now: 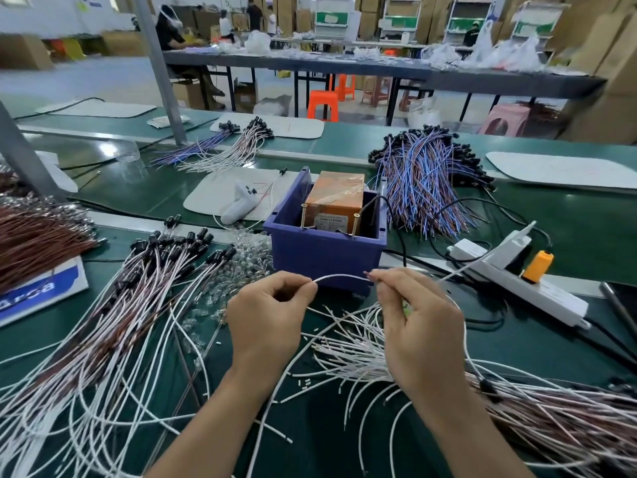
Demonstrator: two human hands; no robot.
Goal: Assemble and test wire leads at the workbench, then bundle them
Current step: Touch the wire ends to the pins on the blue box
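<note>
Workbench [344, 426], green-matted, in a factory hall. Just before blue bin [324, 257]: left hand [265, 315] and right hand [420, 326], each pinching one white wire lead [339, 277] between thumb and forefinger, the lead arched between them. Left of bin: black-capped leads [165, 267]; one blue-and-white card [41, 294], letters "arca" legible. Inside bin: one orange box [336, 198], label unreadable; two upright screws [304, 215]. Right of bin: one white power strip [517, 281], one orange plug [537, 265]. Behind bin: blue-and-brown lead pile [427, 181]; farther back, one pink stool [506, 120].
</note>
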